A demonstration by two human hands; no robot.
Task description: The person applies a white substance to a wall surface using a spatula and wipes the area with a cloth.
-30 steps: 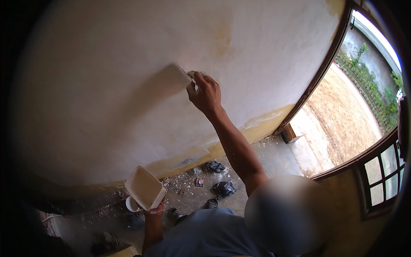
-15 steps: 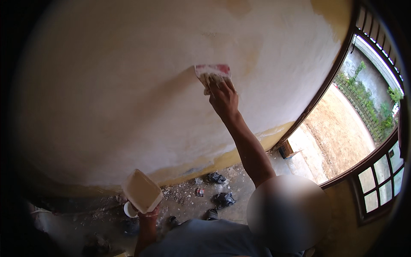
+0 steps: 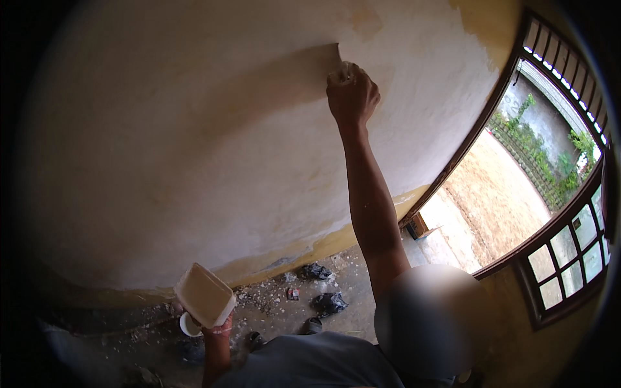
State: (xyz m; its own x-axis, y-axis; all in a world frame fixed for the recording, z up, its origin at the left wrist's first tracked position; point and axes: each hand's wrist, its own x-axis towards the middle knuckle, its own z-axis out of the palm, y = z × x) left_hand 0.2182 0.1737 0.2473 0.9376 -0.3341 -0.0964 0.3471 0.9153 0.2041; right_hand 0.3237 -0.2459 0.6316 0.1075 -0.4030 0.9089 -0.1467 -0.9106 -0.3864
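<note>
Right hand [image 3: 353, 96] (fingers curled) around scraper [image 3: 339, 57]

Flat tool [image 3: 339, 53] — mostly hidden by right grip [image 3: 354, 97]; left grip [image 3: 220, 326] — partly behind tray [image 3: 206, 294].

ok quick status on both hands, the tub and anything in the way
Right hand gripping scraper at wall. Left hand holding tub. Black bags, debris on floor near feet.

I look down from my head through one wide fisheye view, near the wall [image 3: 213, 155] it faces, floor [image 3: 279, 318] below.
</note>
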